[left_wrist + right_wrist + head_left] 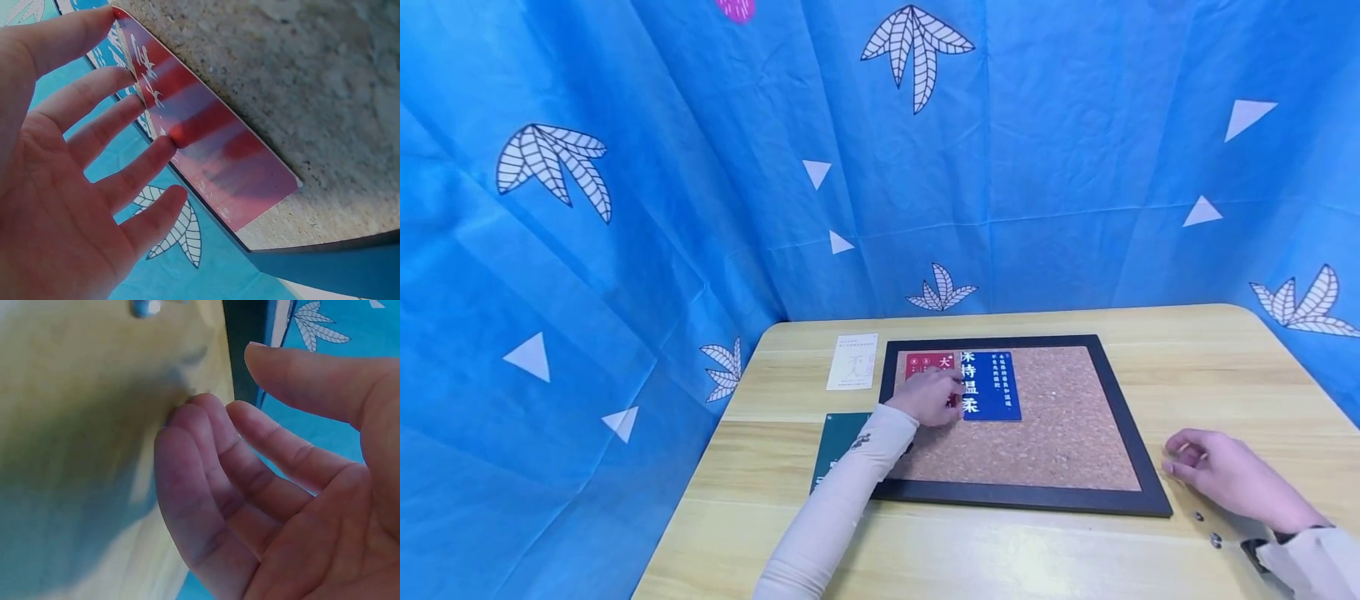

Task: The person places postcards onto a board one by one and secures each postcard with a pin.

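One pale wooden worktop (1000, 552) in front of me carries a single rectangular cork board in a black frame (1047, 454) and four printed cards. Two lie on the cork: a red card with white characters (917, 361) at the far left corner, and a blue card with white characters (1003, 392) just beside it. The other two, a white card (852, 364) and a dark green card (833, 437), lie left of the frame. The left arm stretches forward over the green card, partly hiding it; the left hand (931, 396) has its fingers extended and spread, tips at the red card's edge nearest the blue. The right hand (1228, 471) hovers low beside the frame's right side, fingers loosely bent, thumb apart, holding nothing, near two small dark shiny pieces (1216, 541).
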`<state>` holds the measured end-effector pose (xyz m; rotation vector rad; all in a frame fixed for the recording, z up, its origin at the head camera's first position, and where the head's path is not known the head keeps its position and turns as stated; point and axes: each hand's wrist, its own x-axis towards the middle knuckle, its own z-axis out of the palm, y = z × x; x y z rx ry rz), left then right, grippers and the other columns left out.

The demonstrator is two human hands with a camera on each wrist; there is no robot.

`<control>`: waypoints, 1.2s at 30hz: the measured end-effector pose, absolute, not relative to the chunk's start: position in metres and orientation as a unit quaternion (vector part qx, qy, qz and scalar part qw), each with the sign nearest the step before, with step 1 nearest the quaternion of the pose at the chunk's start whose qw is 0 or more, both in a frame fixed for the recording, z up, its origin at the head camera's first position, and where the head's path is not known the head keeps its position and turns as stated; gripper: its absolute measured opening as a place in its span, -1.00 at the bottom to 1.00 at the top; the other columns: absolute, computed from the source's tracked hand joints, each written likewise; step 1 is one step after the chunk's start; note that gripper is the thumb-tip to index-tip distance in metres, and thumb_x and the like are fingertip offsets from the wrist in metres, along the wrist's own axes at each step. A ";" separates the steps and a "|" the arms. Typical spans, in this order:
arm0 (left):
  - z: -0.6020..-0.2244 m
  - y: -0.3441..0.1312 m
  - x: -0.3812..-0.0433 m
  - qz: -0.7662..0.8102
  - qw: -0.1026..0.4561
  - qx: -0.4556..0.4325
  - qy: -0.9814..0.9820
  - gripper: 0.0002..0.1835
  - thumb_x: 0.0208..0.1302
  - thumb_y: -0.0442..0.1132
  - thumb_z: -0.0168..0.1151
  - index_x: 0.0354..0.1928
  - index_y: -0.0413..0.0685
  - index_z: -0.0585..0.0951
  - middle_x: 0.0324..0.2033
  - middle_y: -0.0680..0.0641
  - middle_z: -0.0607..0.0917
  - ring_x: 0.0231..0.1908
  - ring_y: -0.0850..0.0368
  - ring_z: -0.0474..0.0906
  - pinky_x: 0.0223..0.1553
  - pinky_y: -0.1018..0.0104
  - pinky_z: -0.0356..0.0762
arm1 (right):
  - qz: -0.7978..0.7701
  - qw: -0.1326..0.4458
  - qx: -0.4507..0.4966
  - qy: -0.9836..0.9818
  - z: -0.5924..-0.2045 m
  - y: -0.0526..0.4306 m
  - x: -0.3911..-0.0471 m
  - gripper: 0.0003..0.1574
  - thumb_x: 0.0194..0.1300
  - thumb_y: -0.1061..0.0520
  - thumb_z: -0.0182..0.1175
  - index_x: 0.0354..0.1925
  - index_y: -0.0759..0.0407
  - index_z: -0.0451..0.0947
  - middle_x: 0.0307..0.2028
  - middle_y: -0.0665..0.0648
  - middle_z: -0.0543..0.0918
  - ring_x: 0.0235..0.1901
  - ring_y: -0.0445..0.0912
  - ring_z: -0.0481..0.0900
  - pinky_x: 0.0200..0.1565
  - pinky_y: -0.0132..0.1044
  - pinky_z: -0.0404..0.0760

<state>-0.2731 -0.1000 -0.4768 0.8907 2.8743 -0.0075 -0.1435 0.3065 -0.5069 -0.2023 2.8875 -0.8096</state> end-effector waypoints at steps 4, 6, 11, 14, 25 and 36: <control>-0.476 -0.099 -0.271 -0.001 0.068 0.298 0.952 -0.52 0.39 0.05 0.34 0.32 0.24 0.63 0.48 0.08 0.47 0.45 0.00 0.42 0.45 0.07 0.45 | -0.270 0.071 -0.073 0.957 -0.511 0.304 -0.137 -0.74 0.33 0.19 0.34 -0.08 0.34 0.64 -0.40 0.00 0.61 -0.46 -0.31 0.43 -0.41 -0.38 0.48; -0.476 -0.099 -0.271 -0.001 0.069 0.298 0.952 -0.52 0.40 0.05 0.34 0.32 0.24 0.63 0.48 0.08 0.47 0.45 -0.01 0.42 0.45 0.07 0.44 | -0.273 0.076 -0.072 0.956 -0.513 0.302 -0.135 -0.77 0.31 0.21 0.35 -0.11 0.31 0.65 -0.42 -0.01 0.61 -0.47 -0.31 0.42 -0.42 -0.38 0.47; -0.475 -0.099 -0.270 -0.001 0.070 0.295 0.953 -0.52 0.40 0.04 0.33 0.33 0.25 0.62 0.49 0.09 0.46 0.46 0.00 0.40 0.46 0.06 0.44 | -0.275 0.080 -0.074 0.955 -0.517 0.298 -0.130 -0.92 0.28 0.26 0.36 -0.25 0.23 0.64 -0.46 -0.02 0.61 -0.50 -0.30 0.42 -0.46 -0.38 0.45; -0.475 -0.098 -0.270 -0.001 0.069 0.297 0.952 -0.52 0.41 0.03 0.33 0.33 0.23 0.62 0.49 0.07 0.46 0.46 -0.01 0.40 0.46 0.06 0.43 | -0.270 0.078 -0.077 0.957 -0.518 0.298 -0.127 -0.94 0.28 0.29 0.34 -0.32 0.18 0.62 -0.48 -0.03 0.60 -0.52 -0.30 0.41 -0.47 -0.38 0.44; -0.475 -0.097 -0.269 -0.006 0.071 0.299 0.952 -0.53 0.41 0.05 0.32 0.33 0.23 0.62 0.49 0.06 0.46 0.46 -0.01 0.40 0.46 0.06 0.43 | -0.273 0.080 -0.066 0.956 -0.523 0.309 -0.107 -0.88 0.34 0.12 0.36 -0.35 0.10 0.65 -0.50 -0.06 0.62 -0.53 -0.37 0.39 -0.45 -0.41 0.43; -0.473 -0.099 -0.268 -0.006 0.071 0.290 0.954 -0.51 0.40 0.06 0.33 0.34 0.24 0.61 0.49 0.08 0.45 0.48 -0.01 0.39 0.46 0.06 0.44 | -0.285 0.110 -0.041 0.951 -0.524 0.303 -0.095 -0.87 0.24 0.23 0.42 -0.31 0.17 0.62 -0.44 -0.04 0.61 -0.50 -0.36 0.42 -0.43 -0.41 0.47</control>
